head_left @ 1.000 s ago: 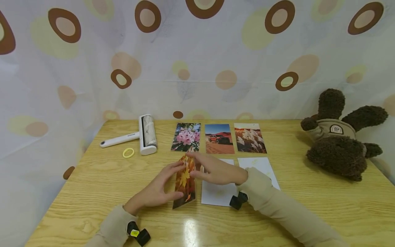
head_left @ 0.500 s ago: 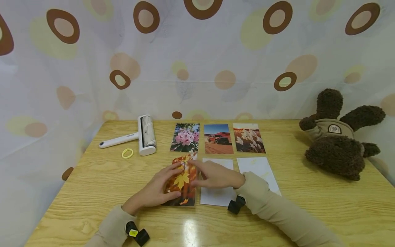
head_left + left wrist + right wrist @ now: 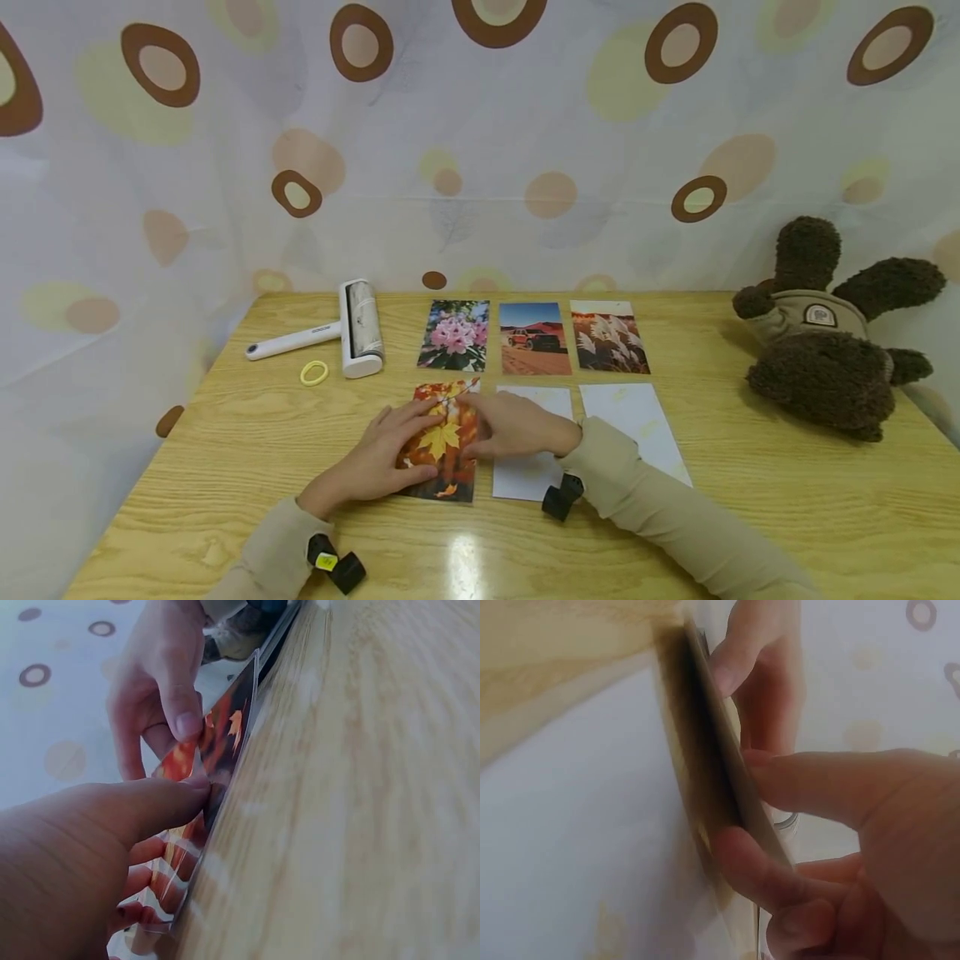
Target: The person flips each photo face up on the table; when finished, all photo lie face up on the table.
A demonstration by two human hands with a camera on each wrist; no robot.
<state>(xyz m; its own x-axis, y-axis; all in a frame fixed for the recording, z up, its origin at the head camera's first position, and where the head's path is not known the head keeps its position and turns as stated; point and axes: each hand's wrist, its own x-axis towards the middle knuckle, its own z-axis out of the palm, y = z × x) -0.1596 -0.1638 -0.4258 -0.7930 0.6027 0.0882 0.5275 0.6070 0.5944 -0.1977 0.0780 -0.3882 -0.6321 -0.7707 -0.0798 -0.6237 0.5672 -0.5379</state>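
Note:
A photo card with a yellow maple leaf [image 3: 441, 440] lies nearly flat, picture up, in the front row at the left. My left hand [image 3: 375, 462] rests on its left side, fingers spread and thumb low on the picture. At the card's right edge is my right hand [image 3: 521, 423]. In the right wrist view, its thumb and a curled finger [image 3: 754, 859] pinch that edge, with a dark gap under the card. Beside it lie two white-backed cards, one [image 3: 525, 479] partly under my right hand, the other [image 3: 626, 417] farther right.
Behind them is a row of picture cards: pink flowers [image 3: 454, 335], a red truck [image 3: 535, 338] and pale reeds [image 3: 609, 337]. At the left lie a white roller with a handle [image 3: 362, 329] and a yellow ring [image 3: 313, 372]. A brown plush toy [image 3: 821, 375] lies at the right.
The maple leaf card has gone from standing tilted on edge between both hands to lying nearly flat, picture up. Both hands have stayed close by it, the right shifting slightly left and down.

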